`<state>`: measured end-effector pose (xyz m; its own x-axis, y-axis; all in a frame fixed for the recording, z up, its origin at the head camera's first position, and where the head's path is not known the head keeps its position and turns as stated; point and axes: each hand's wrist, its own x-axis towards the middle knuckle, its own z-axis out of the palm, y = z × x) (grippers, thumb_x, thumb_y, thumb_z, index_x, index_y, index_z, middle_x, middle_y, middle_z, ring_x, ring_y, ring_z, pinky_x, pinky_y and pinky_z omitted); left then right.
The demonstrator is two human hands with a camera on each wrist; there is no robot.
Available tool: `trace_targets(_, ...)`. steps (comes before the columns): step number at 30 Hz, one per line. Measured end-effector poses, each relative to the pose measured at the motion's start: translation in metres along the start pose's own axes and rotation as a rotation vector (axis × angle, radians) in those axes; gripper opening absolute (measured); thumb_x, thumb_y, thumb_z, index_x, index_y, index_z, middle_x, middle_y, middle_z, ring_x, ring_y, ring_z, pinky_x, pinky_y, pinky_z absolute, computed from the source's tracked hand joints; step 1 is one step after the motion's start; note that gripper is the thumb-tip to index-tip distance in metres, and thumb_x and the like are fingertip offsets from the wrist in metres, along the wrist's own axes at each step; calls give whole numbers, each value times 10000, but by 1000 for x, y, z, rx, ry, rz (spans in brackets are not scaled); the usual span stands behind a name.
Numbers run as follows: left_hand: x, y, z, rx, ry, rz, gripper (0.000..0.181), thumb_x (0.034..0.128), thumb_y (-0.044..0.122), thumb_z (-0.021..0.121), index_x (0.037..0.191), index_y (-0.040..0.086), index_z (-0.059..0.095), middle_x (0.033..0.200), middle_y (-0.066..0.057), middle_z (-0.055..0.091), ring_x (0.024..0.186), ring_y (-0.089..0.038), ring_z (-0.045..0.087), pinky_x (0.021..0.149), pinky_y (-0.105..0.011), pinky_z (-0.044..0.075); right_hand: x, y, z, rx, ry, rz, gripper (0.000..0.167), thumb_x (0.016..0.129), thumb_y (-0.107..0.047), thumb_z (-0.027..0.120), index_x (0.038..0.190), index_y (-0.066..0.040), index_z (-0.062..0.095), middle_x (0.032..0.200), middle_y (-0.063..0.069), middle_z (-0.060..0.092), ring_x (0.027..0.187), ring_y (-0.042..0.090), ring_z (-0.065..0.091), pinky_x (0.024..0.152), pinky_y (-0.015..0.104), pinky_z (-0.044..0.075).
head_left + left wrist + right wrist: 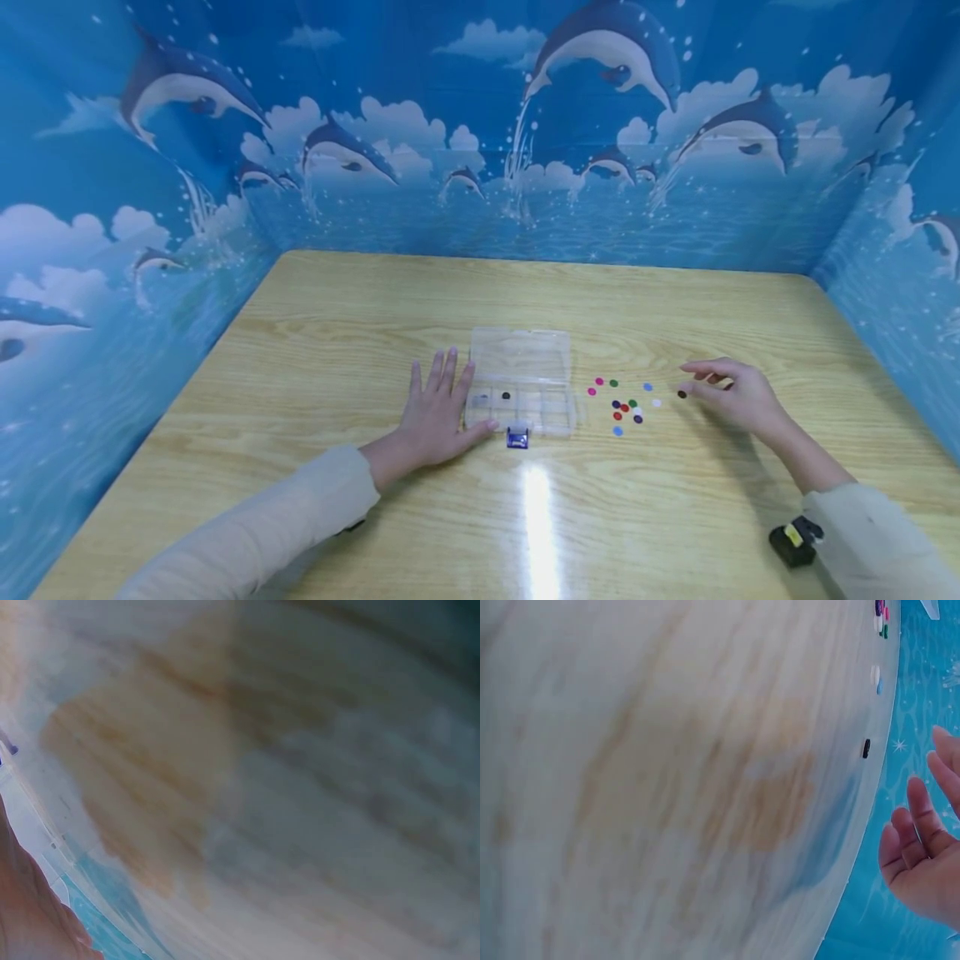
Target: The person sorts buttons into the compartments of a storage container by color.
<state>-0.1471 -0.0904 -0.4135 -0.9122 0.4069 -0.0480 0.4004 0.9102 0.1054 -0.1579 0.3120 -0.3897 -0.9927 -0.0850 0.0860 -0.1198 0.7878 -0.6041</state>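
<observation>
A clear plastic compartment box (521,354) lies on the table with its lid folded back. One black button (506,396) sits in a compartment of its back row. My left hand (435,421) lies flat at the box's left side, fingers spread, thumb reaching along the front edge. To the right, my right hand (738,396) hovers with loosely bent fingers beside a single black button (682,394). In the right wrist view that black button (866,748) rests on the table, apart from the fingers (922,814). Several coloured buttons (625,408) are scattered between box and right hand.
A small blue piece (517,437) is at the box's front edge. The wooden table (360,308) is bordered by a dolphin-printed blue curtain (420,192) at the back and sides. A black device (795,540) is at the right sleeve.
</observation>
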Motion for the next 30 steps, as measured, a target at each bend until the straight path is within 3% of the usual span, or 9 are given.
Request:
trace_targets(9,1,-1,1,20,6,4,905,868,702,308,1491,70,130,1537,-222,45,1430,-393,43,1120,-622,-7,8,12,3,24,-82,36,345,867,-236,654,1116,2,652,1016,171,628,748,-64,465,624,179,445)
trace_targets(24,0,0,0,19,-3,5,905,867,703,310,1492,74,129,1538,-227,50,1429,-396,40,1118,-625,-9,12,22,2,53,-195,72,415,872,-282,645,1156,19,627,1140,251,613,766,6,476,602,207,440)
trace_targets(30,1,0,1,20,-2,2,907,867,703,310,1492,73,124,1538,-227,46,1430,-394,39,1120,-621,-14,14,27,4,28,-216,80,438,869,-325,644,1164,-1,632,1191,252,600,916,112,536,661,189,443)
